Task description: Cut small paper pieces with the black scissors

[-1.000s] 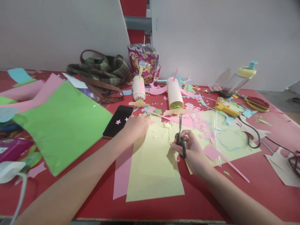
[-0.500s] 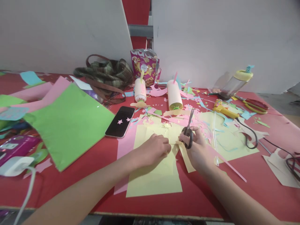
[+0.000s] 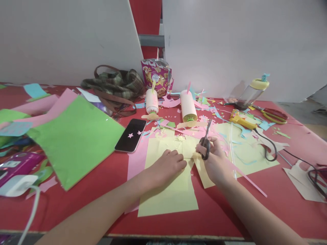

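My right hand [image 3: 218, 163] is closed round the black handles of a pair of scissors [image 3: 205, 143], whose blades point up and away from me. Pale yellow paper [image 3: 168, 202] lies in front of me in overlapping sheets, over a pink sheet [image 3: 134, 162]. On it rests my left hand [image 3: 168, 166], fingers curled and pressed together against the paper; the thumb is hidden. A narrower yellow piece [image 3: 204, 173] sticks out beneath my right hand. Small cut scraps lie just beyond my fingers.
A phone [image 3: 131, 135] with pink paper stars and a green sheet [image 3: 76, 139] lie left. Two paper-wrapped rolls [image 3: 188, 105] stand behind, near a snack bag [image 3: 157, 76]. Right are a yellow glue gun [image 3: 242, 119], red-and-yellow-handled scissors [image 3: 274, 115] and a leaning clear bottle [image 3: 251, 93].
The view has shifted slightly, so most things sit a little lower. Both hands keep nearly the same place and hold on the paper and scissors.
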Motion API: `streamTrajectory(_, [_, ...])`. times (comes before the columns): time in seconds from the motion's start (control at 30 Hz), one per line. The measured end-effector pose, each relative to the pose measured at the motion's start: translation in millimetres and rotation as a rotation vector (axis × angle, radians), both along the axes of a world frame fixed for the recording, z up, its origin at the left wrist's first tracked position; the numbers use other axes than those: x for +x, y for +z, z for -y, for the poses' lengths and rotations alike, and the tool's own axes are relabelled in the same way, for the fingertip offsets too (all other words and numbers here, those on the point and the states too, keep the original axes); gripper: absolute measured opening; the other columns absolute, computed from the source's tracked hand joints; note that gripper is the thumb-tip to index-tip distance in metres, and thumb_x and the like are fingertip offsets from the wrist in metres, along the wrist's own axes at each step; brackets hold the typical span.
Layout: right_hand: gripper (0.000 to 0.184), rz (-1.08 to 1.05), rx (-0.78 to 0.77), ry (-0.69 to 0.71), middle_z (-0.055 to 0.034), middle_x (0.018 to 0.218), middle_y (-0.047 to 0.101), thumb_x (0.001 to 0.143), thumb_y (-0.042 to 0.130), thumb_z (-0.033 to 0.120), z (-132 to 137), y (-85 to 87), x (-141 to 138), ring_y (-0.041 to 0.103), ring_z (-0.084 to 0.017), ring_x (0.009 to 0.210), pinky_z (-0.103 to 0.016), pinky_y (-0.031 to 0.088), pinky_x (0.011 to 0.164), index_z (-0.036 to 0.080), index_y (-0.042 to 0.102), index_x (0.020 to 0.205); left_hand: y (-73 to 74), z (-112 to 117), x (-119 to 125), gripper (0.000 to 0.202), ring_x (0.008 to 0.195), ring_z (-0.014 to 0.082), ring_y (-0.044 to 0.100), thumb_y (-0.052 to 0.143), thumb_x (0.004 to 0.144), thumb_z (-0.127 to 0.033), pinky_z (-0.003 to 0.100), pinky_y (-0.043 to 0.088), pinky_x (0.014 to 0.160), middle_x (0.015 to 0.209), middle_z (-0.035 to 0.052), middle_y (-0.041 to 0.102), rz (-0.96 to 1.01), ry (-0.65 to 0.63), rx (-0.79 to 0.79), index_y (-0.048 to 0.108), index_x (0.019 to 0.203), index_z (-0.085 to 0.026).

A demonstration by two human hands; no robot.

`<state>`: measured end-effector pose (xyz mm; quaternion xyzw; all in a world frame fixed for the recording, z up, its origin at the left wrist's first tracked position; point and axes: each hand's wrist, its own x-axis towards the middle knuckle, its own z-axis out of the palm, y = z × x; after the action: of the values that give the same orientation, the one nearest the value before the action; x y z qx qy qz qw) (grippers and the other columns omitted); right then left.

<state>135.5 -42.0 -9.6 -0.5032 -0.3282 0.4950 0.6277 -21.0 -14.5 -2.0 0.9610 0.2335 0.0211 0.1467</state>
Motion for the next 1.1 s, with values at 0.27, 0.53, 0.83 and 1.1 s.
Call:
streamTrajectory(0.27, [0.025, 0.015, 0.004, 0.036, 0.0054, 0.069, 0.044, 0.066, 0.058, 0.014, -1, -3.3, 0, 0.043, -0.008, 0.059, -0.021, 0.032, 0.051, 0.025, 0.038, 0.077, -4.2, 0, -2, 0.014, 0.073, 0.0143, 0.039, 0.034, 0.080, -0.009, 0.027, 0.030, 0.065, 0.077, 0.0037, 0.050, 0.077, 0.005, -0.017, 0.046, 0.074, -0.015])
streamTrajectory(0.53, [0.028, 0.260, -0.018, 0.075, 0.0052, 0.070, 0.044, 0.063, 0.057, 0.015, -3, -3.2, 1, 0.045, -0.010, 0.058, -0.021, 0.033, 0.047, 0.025, 0.034, 0.075, -10.6, -1, -4, 0.022, 0.066, 0.0113, 0.039, 0.028, 0.084, -0.015, 0.026, 0.032, 0.064, 0.069, 0.0020, 0.049, 0.174, -0.005, -0.031, 0.043, 0.069, -0.014])
streamTrajectory(0.83, [0.038, 0.710, 0.000, 0.075, 0.0037, 0.068, 0.041, 0.054, 0.059, 0.014, -18, -10.4, 1, 0.048, -0.015, 0.063, -0.028, 0.038, 0.055, 0.024, 0.032, 0.080, -19.4, -2, -2, 0.017, 0.069, 0.0120, 0.043, 0.034, 0.082, -0.013, 0.026, 0.033, 0.067, 0.072, 0.0023, 0.052, 0.266, 0.006, -0.109, 0.049, 0.073, -0.015])
streamTrajectory(1.1, [0.029, 0.816, 0.135, 0.060, 0.0009, 0.071, 0.044, 0.053, 0.050, 0.011, -63, -23.0, -7, 0.048, -0.016, 0.063, -0.031, 0.038, 0.059, 0.022, 0.036, 0.076, -17.3, 2, -2, 0.019, 0.069, 0.0122, 0.044, 0.033, 0.082, -0.013, 0.026, 0.032, 0.068, 0.071, 0.0029, 0.052, 0.260, -0.004, -0.067, 0.049, 0.071, -0.014])
